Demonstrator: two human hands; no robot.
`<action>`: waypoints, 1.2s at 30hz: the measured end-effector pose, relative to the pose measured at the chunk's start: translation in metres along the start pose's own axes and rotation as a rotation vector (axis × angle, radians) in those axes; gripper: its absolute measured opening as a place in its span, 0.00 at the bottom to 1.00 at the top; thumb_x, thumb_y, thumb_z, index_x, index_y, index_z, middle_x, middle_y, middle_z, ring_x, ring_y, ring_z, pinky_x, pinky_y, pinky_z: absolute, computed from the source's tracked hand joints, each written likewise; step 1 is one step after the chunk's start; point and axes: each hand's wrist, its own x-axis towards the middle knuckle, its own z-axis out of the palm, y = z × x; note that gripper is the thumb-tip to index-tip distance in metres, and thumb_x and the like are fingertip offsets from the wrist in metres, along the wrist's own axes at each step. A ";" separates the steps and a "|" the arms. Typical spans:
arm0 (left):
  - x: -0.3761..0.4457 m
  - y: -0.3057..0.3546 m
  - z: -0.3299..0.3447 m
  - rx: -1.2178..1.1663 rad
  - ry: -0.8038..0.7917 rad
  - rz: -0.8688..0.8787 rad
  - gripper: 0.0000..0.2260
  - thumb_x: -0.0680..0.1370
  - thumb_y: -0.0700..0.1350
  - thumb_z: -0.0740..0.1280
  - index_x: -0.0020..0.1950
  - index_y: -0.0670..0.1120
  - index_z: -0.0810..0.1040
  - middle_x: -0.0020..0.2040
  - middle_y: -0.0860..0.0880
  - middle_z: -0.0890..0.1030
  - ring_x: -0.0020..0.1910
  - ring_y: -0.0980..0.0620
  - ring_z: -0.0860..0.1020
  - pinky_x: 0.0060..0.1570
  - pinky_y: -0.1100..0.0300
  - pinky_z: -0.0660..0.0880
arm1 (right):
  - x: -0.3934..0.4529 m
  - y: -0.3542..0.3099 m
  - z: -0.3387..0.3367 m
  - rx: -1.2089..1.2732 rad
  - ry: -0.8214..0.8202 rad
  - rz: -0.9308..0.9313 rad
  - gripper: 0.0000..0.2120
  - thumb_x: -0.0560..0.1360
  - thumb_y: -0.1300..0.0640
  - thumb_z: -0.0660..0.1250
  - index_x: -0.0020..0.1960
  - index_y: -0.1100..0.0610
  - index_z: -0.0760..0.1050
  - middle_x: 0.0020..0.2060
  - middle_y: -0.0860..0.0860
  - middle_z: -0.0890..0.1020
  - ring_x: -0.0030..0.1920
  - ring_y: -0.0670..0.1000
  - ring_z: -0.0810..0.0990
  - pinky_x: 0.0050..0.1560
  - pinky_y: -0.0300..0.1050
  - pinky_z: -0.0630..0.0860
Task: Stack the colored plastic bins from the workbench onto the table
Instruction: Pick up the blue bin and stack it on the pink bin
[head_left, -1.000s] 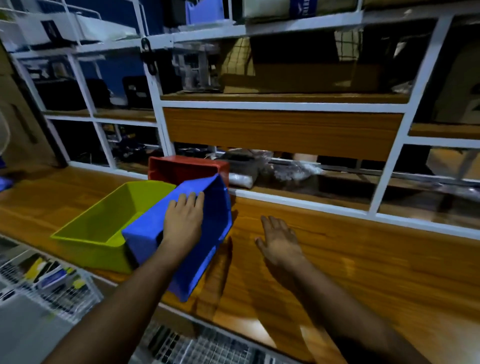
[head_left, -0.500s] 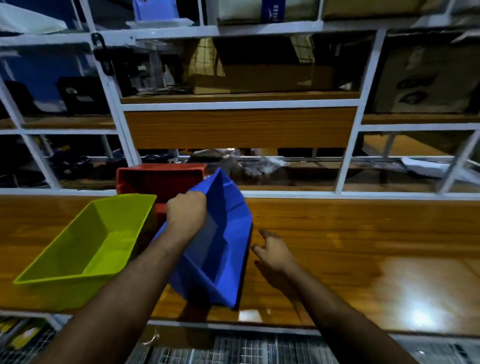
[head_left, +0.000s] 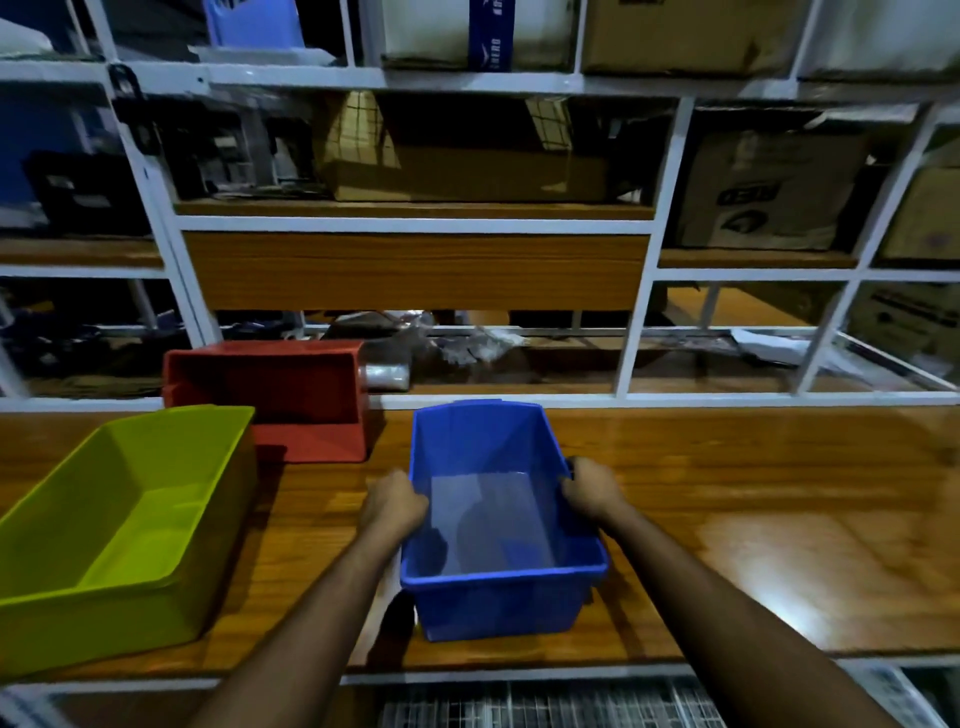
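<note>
1. On the long rims of the blue bin (head_left: 498, 525), the fingers of both hands are curled closed: the left hand (head_left: 393, 503) grips the left rim and the right hand (head_left: 589, 491) grips the right rim, roughly midway along each side.
2. Between the two hands the blue bin stands upright, open side up, with nothing visible inside; whether its base is touching the wooden tabletop (head_left: 753, 519) or just above it cannot be told.
3. Both forearms reach in from the lower edge of the view, one on each side of the bin.
4. Left of the blue bin, apart from it, a yellow-green bin (head_left: 119, 525) sits upright near the front edge of the tabletop.
5. Behind the yellow-green bin, a red bin (head_left: 270, 400) stands against the white-framed shelving (head_left: 415, 226).
6. Cardboard boxes (head_left: 763, 192) and other clutter fill the shelves above.
</note>
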 end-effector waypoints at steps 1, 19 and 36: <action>0.000 0.001 0.003 -0.036 -0.008 -0.010 0.14 0.75 0.44 0.65 0.58 0.41 0.75 0.58 0.39 0.80 0.55 0.39 0.79 0.46 0.55 0.74 | 0.002 0.000 -0.004 -0.047 -0.002 -0.011 0.10 0.79 0.58 0.61 0.58 0.60 0.75 0.56 0.57 0.81 0.47 0.53 0.77 0.45 0.43 0.70; 0.011 0.067 0.017 0.323 0.033 0.630 0.22 0.75 0.43 0.66 0.68 0.52 0.71 0.67 0.49 0.75 0.67 0.46 0.69 0.65 0.49 0.68 | 0.028 -0.009 -0.011 -0.352 -0.140 -0.389 0.17 0.73 0.64 0.61 0.58 0.51 0.78 0.48 0.50 0.83 0.48 0.53 0.82 0.50 0.50 0.79; 0.020 0.041 0.027 0.448 0.150 0.378 0.12 0.78 0.41 0.56 0.57 0.47 0.76 0.55 0.43 0.82 0.53 0.42 0.80 0.50 0.51 0.75 | 0.027 0.004 -0.006 -0.463 0.258 -0.375 0.23 0.72 0.54 0.65 0.67 0.48 0.72 0.66 0.52 0.75 0.66 0.58 0.70 0.64 0.55 0.67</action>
